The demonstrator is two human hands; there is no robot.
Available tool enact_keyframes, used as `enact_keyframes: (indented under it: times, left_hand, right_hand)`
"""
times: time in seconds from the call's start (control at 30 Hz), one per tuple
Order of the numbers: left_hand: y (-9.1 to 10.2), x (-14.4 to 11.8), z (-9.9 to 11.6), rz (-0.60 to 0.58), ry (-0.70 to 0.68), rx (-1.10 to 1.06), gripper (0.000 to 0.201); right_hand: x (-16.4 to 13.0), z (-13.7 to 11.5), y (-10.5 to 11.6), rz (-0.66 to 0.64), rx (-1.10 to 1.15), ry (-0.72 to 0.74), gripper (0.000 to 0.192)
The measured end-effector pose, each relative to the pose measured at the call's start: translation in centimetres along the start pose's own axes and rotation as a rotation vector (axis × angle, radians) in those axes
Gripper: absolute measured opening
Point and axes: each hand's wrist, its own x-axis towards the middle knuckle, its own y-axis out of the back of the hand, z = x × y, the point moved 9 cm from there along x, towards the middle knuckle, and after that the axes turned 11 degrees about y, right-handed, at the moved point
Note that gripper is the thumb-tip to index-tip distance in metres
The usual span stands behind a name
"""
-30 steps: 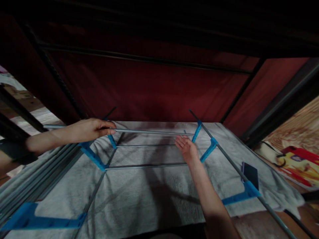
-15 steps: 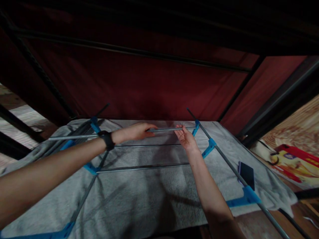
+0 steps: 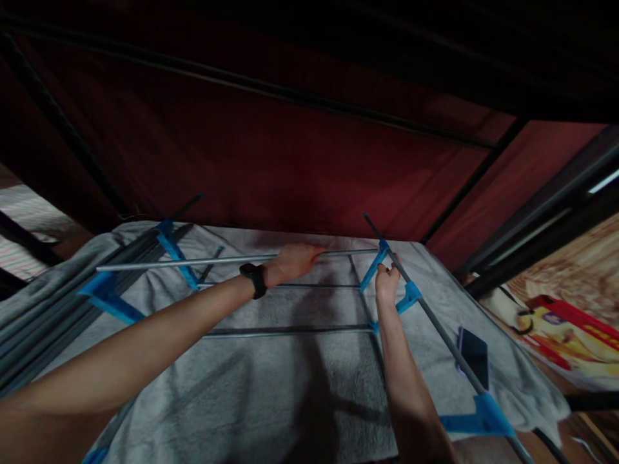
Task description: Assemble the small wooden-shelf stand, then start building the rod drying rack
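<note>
My left hand (image 3: 296, 261), with a black watch on its wrist, is closed around a thin grey metal tube (image 3: 213, 260) that runs crosswise. The tube's right end meets a blue plastic connector (image 3: 383, 247); its left end sticks out free above another blue connector (image 3: 109, 293). My right hand (image 3: 387, 282) grips the long slanting side tube (image 3: 438, 325) just below the upper right connector, its fingers partly hidden. Two lower cross tubes, one of them the nearer crossbar (image 3: 290, 331), join the two sides of the frame.
Grey blanket (image 3: 271, 399) lies under the frame. Several loose tubes (image 3: 43, 332) rest at the left. A phone (image 3: 474, 354) lies on the right, with a red and yellow package (image 3: 570, 332) beyond the edge. Red fabric panel (image 3: 290, 167) stands at the back.
My right hand has left the cross tube and moved right to the side tube near the upper connector. My left hand has shifted right along the cross tube. The view has turned slightly.
</note>
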Motion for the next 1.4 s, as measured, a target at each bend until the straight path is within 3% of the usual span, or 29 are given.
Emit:
enact_keyframes:
  times: [0.27, 0.63, 0.9, 1.2, 1.4]
  left_hand:
    - [-0.2, 0.3, 0.3, 0.002, 0.035, 0.016, 0.038]
    - [-0.6, 0.5, -0.1, 0.023, 0.060, 0.033, 0.038]
    - [-0.2, 0.9, -0.2, 0.013, 0.071, 0.033, 0.039]
    - [-0.6, 2.1, -0.8, -0.021, 0.049, -0.109, 0.037]
    - [-0.8, 2.2, -0.7, -0.019, 0.037, -0.054, 0.036]
  right_hand:
    - [1.7, 0.7, -2.3, -0.143, 0.128, 0.034, 0.046]
    - [2.5, 3.1, -2.5, -0.142, 0.141, 0.032, 0.056]
    - [2.3, 2.4, -2.4, -0.152, 0.121, 0.063, 0.058]
    - [1.9, 2.1, -2.3, -0.147, 0.089, 0.053, 0.059]
    - [1.6, 1.9, -2.5, -0.129, 0.105, 0.039, 0.053]
